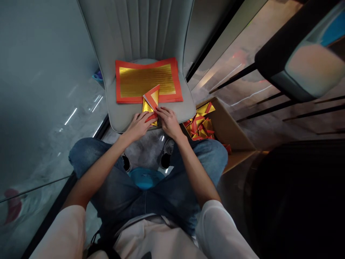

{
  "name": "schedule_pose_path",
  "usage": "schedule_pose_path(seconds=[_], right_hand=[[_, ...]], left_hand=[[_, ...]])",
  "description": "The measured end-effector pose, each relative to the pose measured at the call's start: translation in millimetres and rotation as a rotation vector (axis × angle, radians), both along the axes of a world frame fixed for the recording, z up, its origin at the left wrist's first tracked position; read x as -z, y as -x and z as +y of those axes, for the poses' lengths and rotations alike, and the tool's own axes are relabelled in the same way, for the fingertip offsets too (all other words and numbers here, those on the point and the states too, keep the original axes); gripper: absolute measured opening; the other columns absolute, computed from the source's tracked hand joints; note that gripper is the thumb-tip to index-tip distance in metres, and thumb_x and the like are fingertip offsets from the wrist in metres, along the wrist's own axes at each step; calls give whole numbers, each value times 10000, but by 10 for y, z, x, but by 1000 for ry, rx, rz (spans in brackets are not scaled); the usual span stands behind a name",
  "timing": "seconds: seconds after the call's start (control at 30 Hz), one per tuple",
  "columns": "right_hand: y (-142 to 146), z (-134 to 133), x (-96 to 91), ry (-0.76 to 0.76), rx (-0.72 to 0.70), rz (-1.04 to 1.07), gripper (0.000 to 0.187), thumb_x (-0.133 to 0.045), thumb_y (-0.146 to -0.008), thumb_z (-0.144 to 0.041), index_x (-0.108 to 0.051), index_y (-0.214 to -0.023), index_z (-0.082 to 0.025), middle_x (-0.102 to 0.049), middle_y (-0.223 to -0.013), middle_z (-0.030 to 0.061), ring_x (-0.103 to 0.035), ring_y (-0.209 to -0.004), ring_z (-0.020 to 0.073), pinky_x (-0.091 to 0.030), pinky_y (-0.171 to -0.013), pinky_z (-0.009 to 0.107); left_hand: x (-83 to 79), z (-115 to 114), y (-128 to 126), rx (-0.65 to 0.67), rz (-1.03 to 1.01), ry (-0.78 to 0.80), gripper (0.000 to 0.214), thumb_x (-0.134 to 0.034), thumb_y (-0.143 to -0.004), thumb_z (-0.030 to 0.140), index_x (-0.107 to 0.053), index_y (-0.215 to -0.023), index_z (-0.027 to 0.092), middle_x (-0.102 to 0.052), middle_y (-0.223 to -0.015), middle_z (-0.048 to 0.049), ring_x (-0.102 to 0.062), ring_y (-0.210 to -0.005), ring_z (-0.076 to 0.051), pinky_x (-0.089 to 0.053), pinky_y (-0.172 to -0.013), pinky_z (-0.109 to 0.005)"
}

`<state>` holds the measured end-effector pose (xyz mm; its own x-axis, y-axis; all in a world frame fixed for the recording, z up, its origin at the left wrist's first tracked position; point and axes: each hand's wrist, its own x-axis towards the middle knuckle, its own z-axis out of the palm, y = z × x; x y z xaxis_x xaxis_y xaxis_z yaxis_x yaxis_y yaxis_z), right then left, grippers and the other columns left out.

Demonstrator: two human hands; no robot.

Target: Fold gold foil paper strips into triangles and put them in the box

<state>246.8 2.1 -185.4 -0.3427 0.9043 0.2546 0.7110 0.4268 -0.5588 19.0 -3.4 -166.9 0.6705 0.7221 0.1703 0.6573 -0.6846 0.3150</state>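
A partly folded gold paper with a red border (151, 102) lies at the front edge of a grey chair seat (126, 115). My left hand (138, 125) presses its lower left part, fingers curled on the paper. My right hand (168, 120) pinches the paper's lower right corner. Both hands meet at the fold. Behind the fold, a flat stack of gold sheets with red borders (147, 81) rests on the seat.
A brown cardboard box (229, 131) to the right of my knee holds several folded gold and red papers (201, 124). I sit on a blue stool (145, 178). A dark chair (291, 68) stands at upper right on the glossy floor.
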Motion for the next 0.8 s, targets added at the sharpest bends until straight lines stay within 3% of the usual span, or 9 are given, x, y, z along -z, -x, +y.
schedule_pose_path(seconds=[0.13, 0.33, 0.57, 0.8], right_hand=[[22, -12, -29, 9, 0, -15, 594, -454, -1000, -88, -648, -1534, -262, -621, -1605, 79, -536, -1494, 318, -423, -1236, 611], [5, -136, -45, 0, -53, -9, 621, -465, -957, -54, -656, -1526, -213, -641, -1578, 108, -536, -1519, 312, -438, -1243, 606], [-12, -199, 22, 10, -75, 13, 631, -451, -964, -50, -633, -1540, -232, -637, -1584, 98, -513, -1553, 288, -448, -1261, 611], [-32, -222, 22, -9, -89, 9, 530, -512, -1001, -153, -646, -1510, -214, -622, -1597, 116, -493, -1565, 311, -438, -1264, 623]], left_hand=[[-7, 14, 13, 14, -4, 9, 476, -533, -1082, 176, -625, -1533, 297, -586, -1595, -157, -513, -1488, -347, -425, -1166, -577], [15, -1, 40, 27, 38, 12, 478, -525, -1082, 178, -599, -1549, 246, -514, -1673, -159, -460, -1542, -353, -400, -1212, -588], [4, -67, 98, 6, -22, 44, 473, -496, -1115, 278, -528, -1578, 187, -506, -1680, -177, -441, -1573, -328, -383, -1253, -559], [-64, -118, 336, -146, -156, -55, 287, -566, -1095, 331, -737, -1286, 203, -704, -1326, -162, -666, -1210, -323, -537, -1058, -503]])
